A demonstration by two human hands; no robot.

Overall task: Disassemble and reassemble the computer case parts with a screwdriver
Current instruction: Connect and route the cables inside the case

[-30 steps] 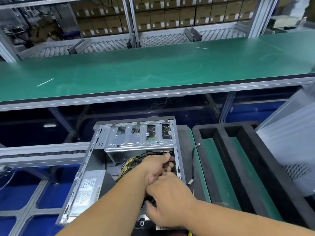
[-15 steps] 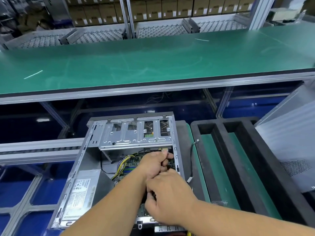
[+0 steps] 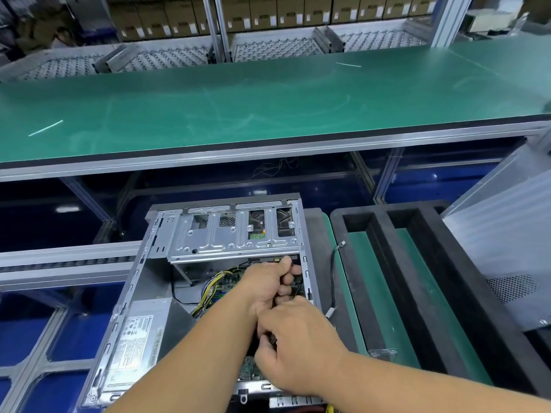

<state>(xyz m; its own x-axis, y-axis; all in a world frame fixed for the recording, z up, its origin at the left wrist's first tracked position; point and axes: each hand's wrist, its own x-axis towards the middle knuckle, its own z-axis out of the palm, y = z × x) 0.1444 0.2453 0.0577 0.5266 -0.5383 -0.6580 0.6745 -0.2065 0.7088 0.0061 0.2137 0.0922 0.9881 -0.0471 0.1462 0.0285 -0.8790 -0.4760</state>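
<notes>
The open grey metal computer case point(image 3: 155, 293) is lying at 6 o'clock in your view, its silver perforated drive cage point(image 3: 235, 236) toward 12 and its labelled grey power supply box point(image 3: 134, 338) at 8. You are reaching your left hand point(image 3: 268, 284) into the case just below the cage, fingers curled around a small dark part that is too hidden to name. Your right hand point(image 3: 298, 350) is touching it from 5 o'clock, fingers curled and pinching something thin and dark. At 3 o'clock of the case a black foam tray point(image 3: 384, 234) is sitting, a loose black cable point(image 3: 334, 272) lying between them.
</notes>
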